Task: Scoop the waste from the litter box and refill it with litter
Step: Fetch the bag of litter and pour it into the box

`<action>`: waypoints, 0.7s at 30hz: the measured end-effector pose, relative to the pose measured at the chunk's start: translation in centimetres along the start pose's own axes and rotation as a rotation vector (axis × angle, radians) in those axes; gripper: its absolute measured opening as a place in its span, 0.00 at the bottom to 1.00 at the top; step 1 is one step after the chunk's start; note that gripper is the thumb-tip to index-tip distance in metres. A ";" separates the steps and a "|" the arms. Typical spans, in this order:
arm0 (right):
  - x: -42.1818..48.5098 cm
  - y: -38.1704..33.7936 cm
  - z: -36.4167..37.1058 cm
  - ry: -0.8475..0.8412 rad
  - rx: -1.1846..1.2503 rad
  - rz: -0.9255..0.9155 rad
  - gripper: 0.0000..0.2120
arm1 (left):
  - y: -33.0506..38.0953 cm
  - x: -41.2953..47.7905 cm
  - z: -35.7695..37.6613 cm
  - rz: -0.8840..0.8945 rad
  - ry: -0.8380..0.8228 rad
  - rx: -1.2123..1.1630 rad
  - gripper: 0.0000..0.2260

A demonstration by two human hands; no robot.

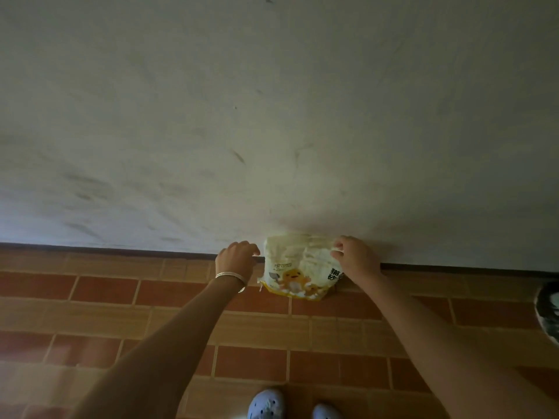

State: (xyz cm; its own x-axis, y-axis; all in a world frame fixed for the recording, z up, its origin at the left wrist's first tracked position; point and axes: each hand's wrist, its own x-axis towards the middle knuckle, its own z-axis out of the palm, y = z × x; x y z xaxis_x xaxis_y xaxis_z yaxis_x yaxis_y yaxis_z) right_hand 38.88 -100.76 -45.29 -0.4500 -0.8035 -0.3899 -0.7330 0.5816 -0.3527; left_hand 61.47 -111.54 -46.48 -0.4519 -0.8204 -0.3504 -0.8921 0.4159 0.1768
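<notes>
- Yellow-and-white litter bag (pixel 298 267) is standing upright on the brick-patterned floor (pixel 257 328), right against the foot of the pale wall (pixel 272 116).
- Right hand (pixel 357 257) is pinching the bag's top right corner — thumb and fingers curled onto the crumpled plastic.
- Left hand (pixel 237 258), fingers curled, is sitting at the bag's top left edge — whether it is gripping cannot be told; bangles (pixel 231 276) are circling its wrist.
- Pale shoes (pixel 266 403) are showing at the bottom edge.

- Bag (pixel 298 267) stands on the tiled floor (pixel 121 313) against the wall (pixel 272 116), at 5 o'clock from centre.
- Right grip (pixel 357 257) pinches its top corner at 2 o'clock.
- Left grip (pixel 237 258), bracelet (pixel 231 276) on the wrist, curls at its 9 o'clock edge; contact unclear.
- Shoes (pixel 266 403) at 6 o'clock.
</notes>
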 end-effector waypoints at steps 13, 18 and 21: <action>-7.4 -3.9 -12.3 0.047 -0.017 -0.243 0.24 | 4.9 -5.7 -13.1 0.167 -0.009 0.072 0.20; -11.4 -6.8 -21.7 0.150 -0.237 -0.449 0.28 | 8.5 -9.8 -22.5 0.238 0.091 0.110 0.24; -14.6 -8.3 -26.9 0.276 -0.320 -0.542 0.32 | 10.2 -13.3 -27.9 0.284 0.251 0.080 0.23</action>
State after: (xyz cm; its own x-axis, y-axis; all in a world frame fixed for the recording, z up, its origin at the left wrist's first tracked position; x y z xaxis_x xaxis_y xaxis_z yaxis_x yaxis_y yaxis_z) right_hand 37.81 -97.30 -13.82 -0.0591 -0.9981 0.0168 -0.9869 0.0558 -0.1512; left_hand 58.32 -107.32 -14.36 -0.6762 -0.7343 -0.0601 -0.7327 0.6618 0.1584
